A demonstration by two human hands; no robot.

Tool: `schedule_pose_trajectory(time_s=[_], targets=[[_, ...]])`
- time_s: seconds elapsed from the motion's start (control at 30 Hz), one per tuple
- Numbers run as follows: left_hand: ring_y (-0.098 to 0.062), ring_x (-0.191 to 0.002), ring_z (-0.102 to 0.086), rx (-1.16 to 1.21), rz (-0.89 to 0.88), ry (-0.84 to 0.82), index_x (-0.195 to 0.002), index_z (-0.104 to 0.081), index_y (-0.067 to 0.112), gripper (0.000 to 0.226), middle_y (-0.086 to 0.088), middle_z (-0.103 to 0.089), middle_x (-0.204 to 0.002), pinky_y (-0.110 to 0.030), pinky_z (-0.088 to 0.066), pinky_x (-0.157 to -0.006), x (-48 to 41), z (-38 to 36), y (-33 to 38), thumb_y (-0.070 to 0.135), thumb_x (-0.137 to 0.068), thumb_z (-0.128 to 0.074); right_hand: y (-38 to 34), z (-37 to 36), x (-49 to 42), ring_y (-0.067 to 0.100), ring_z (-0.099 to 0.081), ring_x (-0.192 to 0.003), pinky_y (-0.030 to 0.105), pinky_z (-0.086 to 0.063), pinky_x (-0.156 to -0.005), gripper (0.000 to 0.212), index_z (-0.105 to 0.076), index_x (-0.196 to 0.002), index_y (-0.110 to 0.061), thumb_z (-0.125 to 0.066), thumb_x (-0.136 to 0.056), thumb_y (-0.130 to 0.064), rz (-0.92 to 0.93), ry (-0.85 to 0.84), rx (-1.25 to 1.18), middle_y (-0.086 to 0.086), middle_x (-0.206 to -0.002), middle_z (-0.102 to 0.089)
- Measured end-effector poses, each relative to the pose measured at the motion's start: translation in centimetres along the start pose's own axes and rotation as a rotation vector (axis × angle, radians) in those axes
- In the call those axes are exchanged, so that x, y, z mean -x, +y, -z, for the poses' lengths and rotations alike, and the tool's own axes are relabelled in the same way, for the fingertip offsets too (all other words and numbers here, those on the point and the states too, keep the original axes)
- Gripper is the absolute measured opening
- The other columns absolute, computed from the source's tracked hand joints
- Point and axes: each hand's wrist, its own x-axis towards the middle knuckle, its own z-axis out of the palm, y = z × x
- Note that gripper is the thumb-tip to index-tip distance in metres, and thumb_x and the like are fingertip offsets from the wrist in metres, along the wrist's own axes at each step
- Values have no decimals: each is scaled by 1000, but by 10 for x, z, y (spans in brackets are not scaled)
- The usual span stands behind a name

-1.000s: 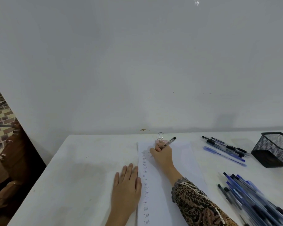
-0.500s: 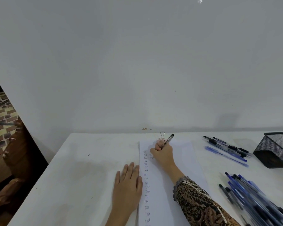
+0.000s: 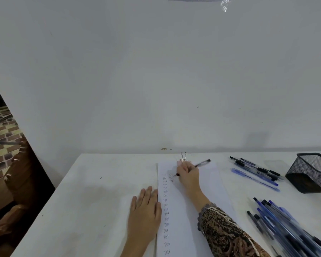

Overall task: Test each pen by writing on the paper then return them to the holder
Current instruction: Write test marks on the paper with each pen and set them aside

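Logging what I can see from my station, item by item.

Right hand (image 3: 188,175): centre of the frame, fingers curled tight round a dark-barrelled ballpoint pen (image 3: 202,163). Its tip meets the sheet; its capped end tilts up and to the right.

Left hand (image 3: 145,212): lower centre, fingers straight and close together, palm flat on the white tabletop (image 3: 100,191), its thumb side touching the sheet's left edge.

White sheet of paper (image 3: 209,180): runs from mid-frame to the bottom edge. I read a long column of small handwritten marks down its left side and a short second column beside the pen tip.

Silver wire binder clip (image 3: 183,156): at the sheet's top edge, just above the right hand.

Black wire-mesh pen holder (image 3: 309,173): right edge of the frame, tilted; I cannot tell what is inside.

Small group of blue and black pens (image 3: 256,171): lying between sheet and holder.

Larger heap of blue and black pens (image 3: 285,225): lower right corner, blurred.

Brown patterned sleeve (image 3: 226,234): lower centre-right, covering the right forearm and lying over the sheet.
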Motion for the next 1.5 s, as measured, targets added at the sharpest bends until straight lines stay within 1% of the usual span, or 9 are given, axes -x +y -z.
schedule_pose_trajectory(time_s=[0.1, 0.23, 0.47, 0.6, 0.8, 0.97, 1.1, 1.23, 1.5], targets=[[-6, -143, 6, -20, -1, -2, -147, -8, 32, 93, 14, -1, -155, -30, 6, -115, 0, 0, 2, 50, -61, 24, -12, 19, 3, 10, -26, -34, 15, -16, -33, 44, -34, -52, -17, -50, -94, -17, -203, 10, -405, -2, -46, -38], [-7, -143, 4, -22, 5, -22, -147, -8, 29, 76, 12, -1, -156, -32, 4, -116, 0, -1, 1, 52, -78, 14, -16, 43, 20, 7, -21, -28, 12, -13, -34, 47, -39, -67, -19, -35, -89, -60, -368, -34, -587, -4, -41, -30], [-9, -144, -3, 21, 7, 0, -147, -17, 27, 94, 9, -11, -155, -33, 0, -116, 3, -3, 2, 54, -64, 18, -20, 68, 53, 11, -34, -35, 17, -29, -34, 20, -51, -88, -12, -37, -99, -20, -430, -12, -753, -2, -47, -43], [-11, -144, -5, 16, 14, -8, -147, -18, 25, 67, 7, -12, -155, -34, -3, -117, 5, -1, 4, 46, -86, 1, -22, 81, 65, 5, -25, -29, 15, -18, -30, 27, -56, -97, -13, -35, -100, -29, -427, -4, -791, -6, -45, -36], [-12, -143, -9, 15, 8, 11, -146, -23, 23, 73, 6, -17, -154, -35, -5, -116, 7, 2, 7, 44, -80, 1, -45, 98, 78, 7, -19, -36, 15, -15, -37, 22, -52, -90, -15, -35, -100, -24, -322, 51, -291, -6, -50, -27], [-12, -143, -8, 14, -3, 5, -146, -22, 23, 53, 5, -16, -155, -35, -6, -117, 8, 4, 7, 37, -96, -11, -72, 142, 85, 19, -50, -71, 25, -36, -58, 23, -56, -110, -10, -37, -98, -16, -30, 91, 855, 6, -92, -54], [-12, -143, -8, 28, -7, 10, -146, -21, 23, 47, 5, -15, -155, -35, -6, -117, 8, 5, 7, 30, -100, -21, -78, 185, 92, 32, -52, -103, 37, -45, -87, 33, -55, -124, -16, -40, -94, -13, -149, 126, 1340, 12, -121, -47], [-13, -143, -8, 22, -14, 19, -146, -21, 22, 47, 4, -16, -155, -36, -7, -117, 7, 3, 6, 31, -100, -21, -76, 207, 104, 25, -51, -107, 36, -43, -87, 31, -54, -120, -31, -49, -91, -20, -250, 70, 1460, 2, -116, -50], [-12, -144, -7, 3, -10, 22, -147, -19, 23, 48, 5, -14, -155, -34, -6, -116, 6, 2, 6, 31, -100, -20, -91, 219, 107, 17, -53, -94, 27, -45, -78, 13, -50, -89, -30, -60, -82, -28, -231, -50, 1473, -4, -103, -53]])
